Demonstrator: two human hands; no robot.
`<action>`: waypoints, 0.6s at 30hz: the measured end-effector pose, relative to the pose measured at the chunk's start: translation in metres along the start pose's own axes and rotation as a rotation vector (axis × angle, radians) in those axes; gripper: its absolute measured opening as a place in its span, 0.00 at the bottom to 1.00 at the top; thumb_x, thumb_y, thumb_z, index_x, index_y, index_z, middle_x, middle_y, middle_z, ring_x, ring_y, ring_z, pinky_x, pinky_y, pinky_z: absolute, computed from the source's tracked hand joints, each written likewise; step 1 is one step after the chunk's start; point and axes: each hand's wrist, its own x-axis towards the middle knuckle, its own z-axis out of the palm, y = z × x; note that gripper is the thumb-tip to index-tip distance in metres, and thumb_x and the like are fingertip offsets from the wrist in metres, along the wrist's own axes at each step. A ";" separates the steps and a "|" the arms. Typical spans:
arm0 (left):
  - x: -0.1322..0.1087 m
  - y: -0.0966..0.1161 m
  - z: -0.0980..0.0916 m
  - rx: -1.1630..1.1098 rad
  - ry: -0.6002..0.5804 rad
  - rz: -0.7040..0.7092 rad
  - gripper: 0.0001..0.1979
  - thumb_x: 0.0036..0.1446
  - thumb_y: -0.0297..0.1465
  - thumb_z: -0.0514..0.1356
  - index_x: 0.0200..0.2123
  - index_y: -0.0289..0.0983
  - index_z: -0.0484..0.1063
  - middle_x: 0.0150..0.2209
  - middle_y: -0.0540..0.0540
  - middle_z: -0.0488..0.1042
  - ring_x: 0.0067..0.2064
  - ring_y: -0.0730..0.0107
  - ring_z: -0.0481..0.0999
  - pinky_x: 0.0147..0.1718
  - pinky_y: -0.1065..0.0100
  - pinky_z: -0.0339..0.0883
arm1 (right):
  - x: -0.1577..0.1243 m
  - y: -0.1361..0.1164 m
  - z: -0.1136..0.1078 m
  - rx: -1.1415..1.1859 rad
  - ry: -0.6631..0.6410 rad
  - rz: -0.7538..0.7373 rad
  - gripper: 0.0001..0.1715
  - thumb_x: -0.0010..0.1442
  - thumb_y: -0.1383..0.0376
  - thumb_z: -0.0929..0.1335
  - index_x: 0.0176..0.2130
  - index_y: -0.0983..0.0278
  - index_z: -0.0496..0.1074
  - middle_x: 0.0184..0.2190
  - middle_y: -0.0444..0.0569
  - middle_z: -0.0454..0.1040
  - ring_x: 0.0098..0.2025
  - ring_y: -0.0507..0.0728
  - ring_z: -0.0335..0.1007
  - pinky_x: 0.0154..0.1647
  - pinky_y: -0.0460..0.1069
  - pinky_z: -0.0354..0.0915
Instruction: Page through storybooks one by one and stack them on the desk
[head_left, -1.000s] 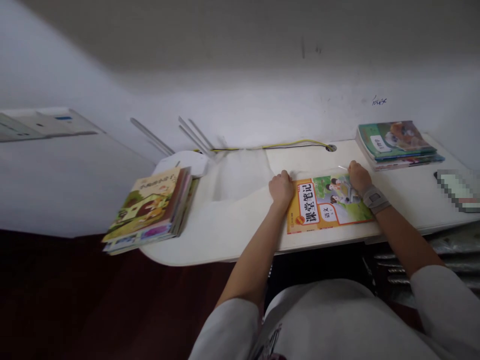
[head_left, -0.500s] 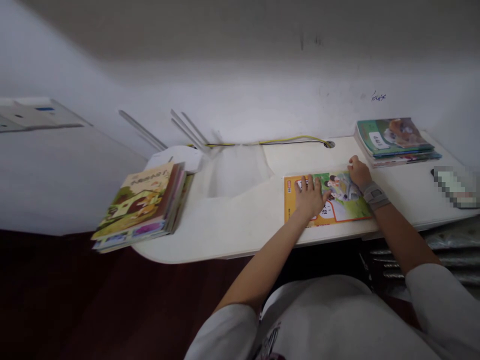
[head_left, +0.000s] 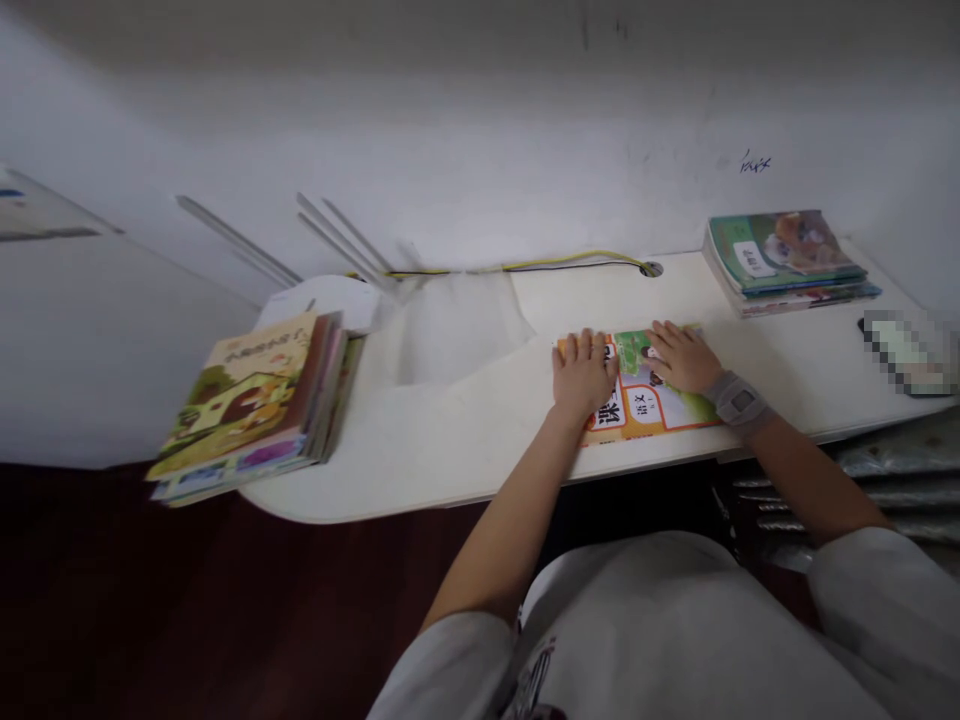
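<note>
Along the far side of the room, a white wall (head_left: pixel 480 130) rises behind a cream-white desk (head_left: pixel 465 480), and a dark red floor (head_left: pixel 135 610) shows at near left. At the far edge of the desk, a yellow and black cable (head_left: pixel 570 262) runs into a round grommet hole (head_left: pixel 651 268). A thick stack of picture books (head_left: pixel 247 395) overhangs the left end of the desk, and a lower stack of green-covered books (head_left: pixel 784 255) lies at far right. To the right of it is a pixelated object (head_left: pixel 911 350); I cannot tell what it is. Between the two stacks, close to the near edge, lies a Chinese class-notes workbook (head_left: pixel 637 412) with an orange and green cover, turned a little askew. The left hand (head_left: pixel 583 375) and the right hand (head_left: pixel 682 358) both lie flat on this cover with extended fingers, neither clenched nor grasping. A grey wrist band (head_left: pixel 739 400) sits on the right wrist. In my judgement, the step in hand is pressing or settling the workbook on the desk; to lift it, fingers would need to go under one edge. Its cover looks flat, and the left hand hides part of the title.
</note>
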 end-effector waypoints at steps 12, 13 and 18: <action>0.000 -0.029 -0.003 -0.200 0.223 -0.239 0.20 0.63 0.38 0.48 0.49 0.31 0.68 0.54 0.32 0.69 0.60 0.51 0.63 0.57 0.52 0.55 | -0.009 0.036 0.012 0.026 0.077 0.128 0.30 0.66 0.55 0.57 0.60 0.70 0.61 0.62 0.62 0.60 0.64 0.67 0.52 0.58 0.60 0.52; 0.001 -0.032 -0.005 -0.269 0.237 -0.244 0.17 0.62 0.36 0.48 0.46 0.33 0.69 0.51 0.34 0.72 0.57 0.53 0.66 0.55 0.53 0.58 | -0.009 0.035 0.012 0.033 0.083 0.140 0.29 0.66 0.56 0.57 0.60 0.69 0.61 0.62 0.62 0.60 0.64 0.67 0.52 0.57 0.60 0.52; 0.013 -0.049 -0.013 -0.827 0.300 -0.309 0.24 0.57 0.34 0.55 0.57 0.36 0.62 0.41 0.43 0.75 0.42 0.66 0.76 0.40 0.66 0.68 | -0.002 0.036 0.009 0.077 0.146 0.156 0.24 0.65 0.58 0.58 0.55 0.67 0.66 0.57 0.60 0.67 0.61 0.65 0.57 0.56 0.60 0.50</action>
